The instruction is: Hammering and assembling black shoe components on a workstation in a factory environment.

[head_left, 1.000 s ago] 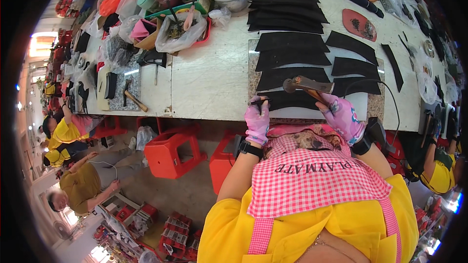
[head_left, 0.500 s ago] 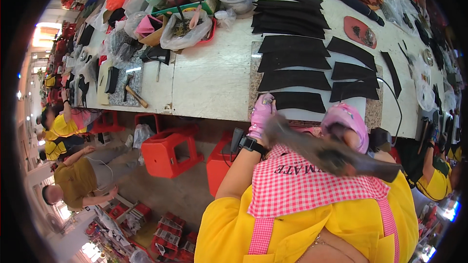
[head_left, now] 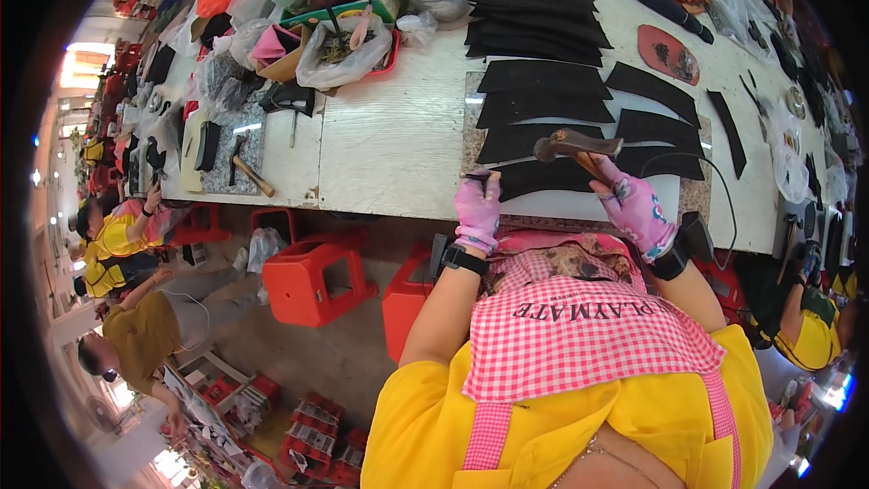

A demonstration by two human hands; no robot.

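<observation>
My right hand point(head_left: 638, 210), in a pink patterned glove, grips a hammer point(head_left: 579, 143) by its short wooden handle. The hammer's metal head is over the nearer black strips. My left hand point(head_left: 477, 213), in a matching glove, is closed in a pinch at the table's front edge. A small dark thing shows at its fingertips, too small to name. Beside that hand lies the nearest black strip point(head_left: 543, 179), in a column of wide, curved black strips point(head_left: 543, 109). A second column of black strips point(head_left: 652, 93) lies to the right, on a white board point(head_left: 625, 202).
Farther back lies a stack of black strips point(head_left: 539, 32). A red dish of small dark bits point(head_left: 668, 54) is at the right. Left stand a bag-lined tray point(head_left: 344, 63) and another hammer point(head_left: 249, 170). Red stools point(head_left: 317, 281) stand left of me; a black cable point(head_left: 724, 181) curves at right.
The hammer, blurred and close to my chest before, is now forward over the strips, with my right hand stretched out. My left hand has turned slightly, its fingertips now in view.
</observation>
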